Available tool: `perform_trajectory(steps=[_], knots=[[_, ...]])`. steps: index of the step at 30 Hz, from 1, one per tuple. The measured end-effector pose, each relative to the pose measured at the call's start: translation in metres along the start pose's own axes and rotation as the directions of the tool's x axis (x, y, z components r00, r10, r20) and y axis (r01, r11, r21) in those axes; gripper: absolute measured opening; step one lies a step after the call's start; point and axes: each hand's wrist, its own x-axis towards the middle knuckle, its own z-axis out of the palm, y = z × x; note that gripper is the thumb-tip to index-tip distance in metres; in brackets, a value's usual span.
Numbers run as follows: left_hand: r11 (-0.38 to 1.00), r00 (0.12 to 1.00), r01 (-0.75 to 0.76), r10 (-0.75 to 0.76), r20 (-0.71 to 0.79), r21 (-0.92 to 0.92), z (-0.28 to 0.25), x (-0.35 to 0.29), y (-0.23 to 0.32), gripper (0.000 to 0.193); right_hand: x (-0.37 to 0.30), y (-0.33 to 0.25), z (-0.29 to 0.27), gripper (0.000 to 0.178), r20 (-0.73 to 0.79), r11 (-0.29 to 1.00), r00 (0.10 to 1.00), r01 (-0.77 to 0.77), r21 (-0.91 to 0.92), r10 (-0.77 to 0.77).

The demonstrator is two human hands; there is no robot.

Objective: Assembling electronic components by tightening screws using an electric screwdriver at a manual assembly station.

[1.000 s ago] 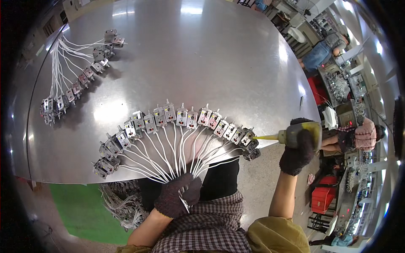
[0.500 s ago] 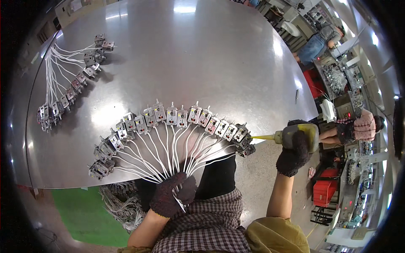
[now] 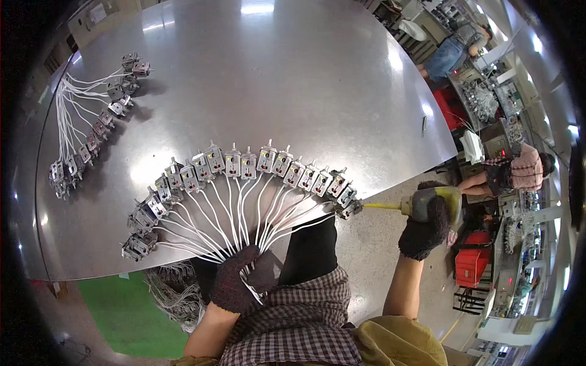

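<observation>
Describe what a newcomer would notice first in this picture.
A fan of small metal parts curves across the near edge of the steel table, their white wires gathered in the gloved left hand. At the fan's right end, the gloved right hand holds a yellow-tipped driver against the last part. A second fan lies far left.

You're in a factory assembly hall: your broad steel counter (image 3: 293,79) carries a fanned row of small wired metal units (image 3: 244,168), with a second batch (image 3: 91,122) at ten o'clock. At two to three o'clock, other workers (image 3: 513,174) sit at cluttered benches, with red bins (image 3: 473,265) nearby on the concrete floor (image 3: 366,244).
</observation>
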Motion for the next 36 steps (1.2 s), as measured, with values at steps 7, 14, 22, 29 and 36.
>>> perform_trajectory(steps=[7, 14, 22, 29, 36], knots=[[0.999, 1.000, -0.015, 0.016, -0.006, 0.046, 0.001, -0.002, -0.001, 0.024, 0.000, 0.007, -0.007, 0.037, 0.070, 1.000, 0.997, -0.024, -0.002, 0.024], [0.999, 0.999, -0.027, 0.028, -0.032, 0.034, 0.006, -0.001, -0.003, 0.027, -0.002, 0.002, -0.007, 0.034, 0.134, 0.998, 0.991, 0.022, -0.058, -0.014], [0.993, 1.000, 0.017, -0.019, 0.021, 0.116, 0.003, 0.005, 0.003, 0.014, 0.014, 0.003, -0.019, 0.033, 0.054, 0.858, 0.937, -0.338, 0.387, 0.345], [0.396, 0.920, -0.385, 0.229, 0.316, 0.834, -0.042, 0.054, -0.046, 0.019, 0.009, -0.009, -0.021, 0.037, 0.368, 0.712, 0.864, -0.496, 0.497, 0.344], [0.110, 0.863, -0.484, 0.223, 0.453, 0.868, -0.121, 0.105, -0.069, 0.044, 0.000, -0.050, 0.001, 0.034, 0.225, 0.734, 0.867, -0.497, 0.463, 0.445]])
